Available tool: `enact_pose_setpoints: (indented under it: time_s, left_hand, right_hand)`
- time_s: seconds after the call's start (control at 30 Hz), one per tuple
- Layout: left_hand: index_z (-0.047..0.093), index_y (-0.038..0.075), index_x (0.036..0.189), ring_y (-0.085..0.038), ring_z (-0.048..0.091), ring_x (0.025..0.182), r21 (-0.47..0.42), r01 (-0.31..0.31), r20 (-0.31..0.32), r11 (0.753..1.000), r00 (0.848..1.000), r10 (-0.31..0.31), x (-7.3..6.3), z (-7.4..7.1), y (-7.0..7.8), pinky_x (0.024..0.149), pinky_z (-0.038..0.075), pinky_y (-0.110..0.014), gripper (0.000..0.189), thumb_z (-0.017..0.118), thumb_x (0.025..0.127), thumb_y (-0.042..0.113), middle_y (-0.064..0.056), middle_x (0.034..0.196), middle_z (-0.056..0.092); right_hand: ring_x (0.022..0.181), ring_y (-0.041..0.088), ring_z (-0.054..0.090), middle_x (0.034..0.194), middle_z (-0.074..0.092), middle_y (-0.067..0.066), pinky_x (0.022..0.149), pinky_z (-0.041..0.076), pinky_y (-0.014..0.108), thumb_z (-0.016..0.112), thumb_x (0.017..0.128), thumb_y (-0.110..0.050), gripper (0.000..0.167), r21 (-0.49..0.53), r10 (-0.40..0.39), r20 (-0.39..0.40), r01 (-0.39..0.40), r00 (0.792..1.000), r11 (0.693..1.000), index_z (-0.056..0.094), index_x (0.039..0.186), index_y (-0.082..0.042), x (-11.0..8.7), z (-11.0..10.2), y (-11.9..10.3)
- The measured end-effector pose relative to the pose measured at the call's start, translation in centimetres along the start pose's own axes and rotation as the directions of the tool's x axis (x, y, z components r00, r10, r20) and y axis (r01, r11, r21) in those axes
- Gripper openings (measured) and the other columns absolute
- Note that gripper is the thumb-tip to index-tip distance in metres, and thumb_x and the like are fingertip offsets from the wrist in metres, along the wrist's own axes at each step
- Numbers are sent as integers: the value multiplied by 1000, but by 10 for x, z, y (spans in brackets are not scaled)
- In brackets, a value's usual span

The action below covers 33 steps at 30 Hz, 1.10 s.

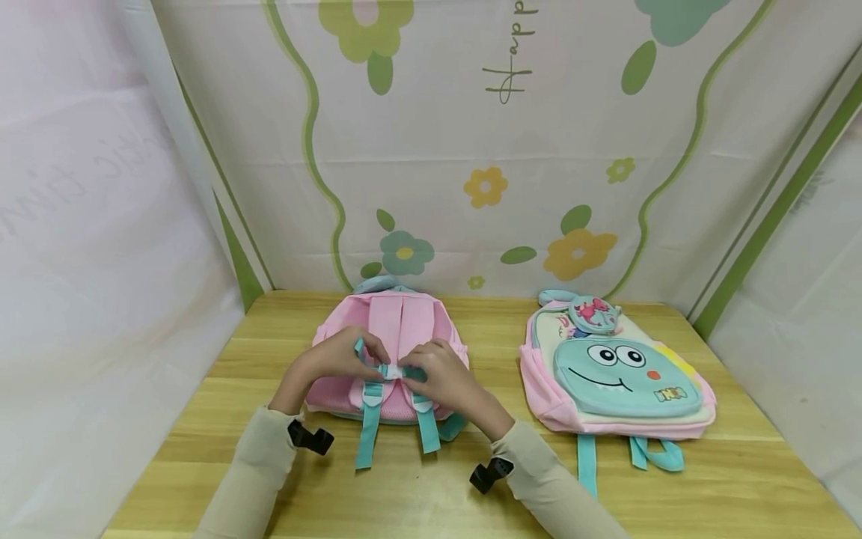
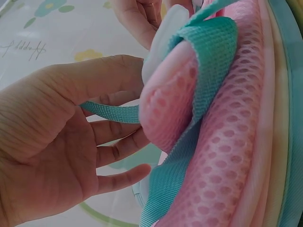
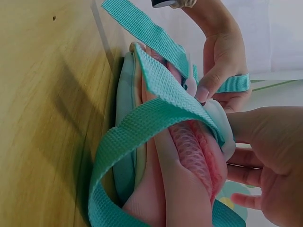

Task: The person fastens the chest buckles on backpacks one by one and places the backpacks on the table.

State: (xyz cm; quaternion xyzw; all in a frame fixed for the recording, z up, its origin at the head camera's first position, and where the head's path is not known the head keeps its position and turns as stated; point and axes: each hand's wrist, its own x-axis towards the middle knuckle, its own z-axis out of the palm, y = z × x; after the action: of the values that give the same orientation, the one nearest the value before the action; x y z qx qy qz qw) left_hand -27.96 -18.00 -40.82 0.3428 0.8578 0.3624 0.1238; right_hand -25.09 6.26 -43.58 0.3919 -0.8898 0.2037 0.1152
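Note:
A pink backpack (image 1: 330,395) lies on the table with its padded shoulder straps (image 1: 386,322) facing up. A small white buckle (image 1: 394,372) on teal webbing sits across the straps, between the two hands. My left hand (image 1: 346,355) pinches its left side with thumb and fingers; a loose teal strap end (image 2: 113,113) passes by that palm in the left wrist view. From the other side, my right hand (image 1: 441,373) pinches the buckle's right end. Two teal adjusting straps (image 1: 368,434) hang toward the front below white sliders (image 1: 423,405).
To the right lies a second backpack (image 1: 629,378), front up, with a teal smiling-face pocket, a small round pouch (image 1: 594,314) and teal straps (image 1: 587,460) hanging forward. Both bags rest on a wooden table (image 1: 498,449). A flower-printed cloth (image 1: 431,127) stands behind.

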Motion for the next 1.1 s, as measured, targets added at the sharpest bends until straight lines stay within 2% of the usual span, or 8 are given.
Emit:
enact_pose_setpoints:
  time_s: [0.2,0.43,0.67,0.83,0.97,1.1]
  left_hand:
    - [79,8,94,-15,62,78,-5,7,6,1000,1000,-7,1,1,0,70,52,-22,14,84,81,9,-2,91,77]
    - [79,9,93,-24,63,81,-6,8,-1,1000,1000,-8,0,1,-3,70,51,-22,14,85,80,9,-3,90,77]
    - [79,12,95,-27,64,86,3,21,-12,1000,1000,-21,-3,-2,3,73,52,-24,14,84,81,12,-1,92,77]
    - [78,13,97,-25,67,94,0,19,-36,1000,999,-19,-7,-6,7,81,55,-29,16,84,82,17,2,95,76]
    - [77,10,103,-23,67,97,6,11,-57,1000,998,-10,-12,-11,9,83,56,-31,22,84,83,19,-1,99,76]
    - [76,10,110,-27,67,100,39,3,-102,999,995,1,-16,-17,11,84,56,-32,28,83,85,21,-5,102,76]
  right_hand:
    - [105,15,69,106,77,-2,106,45,44,79,90,-22,21,-8,9,16,-9,1000,1000,78,109,-14,-1,-1,-1]
    - [106,15,69,107,77,-2,105,45,44,79,90,-22,22,-12,7,20,-7,1000,1000,78,110,-14,-3,-2,-2]
    - [107,15,69,109,77,-2,105,45,45,79,90,-23,25,-12,8,33,-7,999,1000,77,113,-14,-3,-5,-2]
    - [108,16,69,110,77,-1,107,45,46,80,90,-23,27,7,8,37,-8,999,1000,77,115,-14,-3,-9,-1]
    - [107,16,69,111,77,-1,108,45,47,80,89,-22,29,28,3,45,-4,999,1000,76,117,-14,-2,-13,-1]
    - [106,18,69,113,77,0,107,46,47,80,89,-22,31,50,4,47,-6,999,999,75,119,-12,0,-19,-1]
